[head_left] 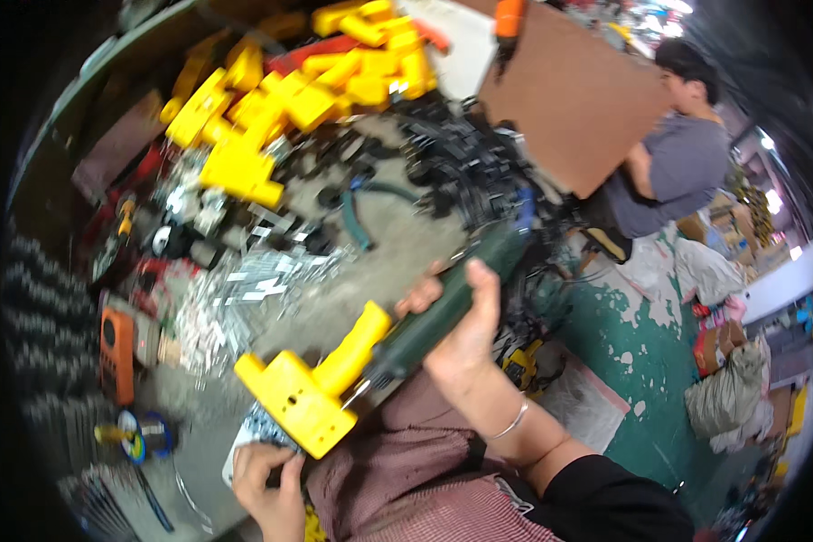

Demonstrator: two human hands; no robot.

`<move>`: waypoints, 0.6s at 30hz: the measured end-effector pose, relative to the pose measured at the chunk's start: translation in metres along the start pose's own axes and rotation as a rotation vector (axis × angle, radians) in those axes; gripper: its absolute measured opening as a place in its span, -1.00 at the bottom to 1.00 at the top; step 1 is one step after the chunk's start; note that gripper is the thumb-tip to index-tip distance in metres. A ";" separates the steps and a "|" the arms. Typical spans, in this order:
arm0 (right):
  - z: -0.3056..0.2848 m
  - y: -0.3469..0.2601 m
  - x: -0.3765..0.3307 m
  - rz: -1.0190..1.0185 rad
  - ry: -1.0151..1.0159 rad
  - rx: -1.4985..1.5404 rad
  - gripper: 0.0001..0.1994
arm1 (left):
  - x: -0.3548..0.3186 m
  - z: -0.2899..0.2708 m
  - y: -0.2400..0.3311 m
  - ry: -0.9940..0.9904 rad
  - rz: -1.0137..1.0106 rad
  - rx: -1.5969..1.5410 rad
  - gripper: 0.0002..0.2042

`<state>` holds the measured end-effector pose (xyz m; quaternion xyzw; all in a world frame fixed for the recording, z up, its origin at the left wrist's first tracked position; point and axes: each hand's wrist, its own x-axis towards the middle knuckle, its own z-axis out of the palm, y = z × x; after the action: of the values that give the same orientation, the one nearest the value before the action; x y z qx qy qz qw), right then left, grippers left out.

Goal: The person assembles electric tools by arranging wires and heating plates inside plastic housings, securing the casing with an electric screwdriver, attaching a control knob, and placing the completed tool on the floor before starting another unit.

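My right hand (465, 330) is wrapped round a dark green electric screwdriver (452, 307), which slants down to the left. Its bit ends close beside a yellow plastic tool housing (298, 397); whether it touches, I cannot tell. The housing lies at the near table edge, its handle part pointing up and right. My left hand (271, 483) is just below the housing, thumb and fingers drawn together over a white tray (233, 452) of small metal screws (266, 426). What the fingertips pinch, if anything, is hidden.
Yellow housings (307, 95) are heaped at the far side, beside black parts (452, 154). Shiny metal pieces (253, 280) and green-handled pliers (354, 219) lie mid-table. An orange-framed box (117, 352) and tape rolls (144, 435) stand left. A person (677, 154) sits at right behind a brown board (569, 99).
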<state>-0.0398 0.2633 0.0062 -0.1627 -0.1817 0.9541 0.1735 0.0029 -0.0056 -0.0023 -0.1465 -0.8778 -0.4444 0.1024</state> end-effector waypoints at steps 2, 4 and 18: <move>0.000 -0.003 0.003 -0.007 -0.013 -0.007 -0.60 | 0.004 0.004 0.003 0.039 -0.024 -0.052 -0.84; -0.002 -0.002 0.006 0.016 -0.027 0.020 -0.59 | 0.003 0.004 0.002 0.035 -0.036 -0.064 -0.84; 0.028 -0.012 0.007 -0.241 -0.094 -0.689 -0.62 | 0.001 -0.008 -0.006 -0.081 -0.022 -0.065 -0.84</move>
<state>-0.0528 0.2683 0.0342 -0.1449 -0.5182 0.8161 0.2111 -0.0001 -0.0149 -0.0019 -0.1580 -0.8680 -0.4673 0.0572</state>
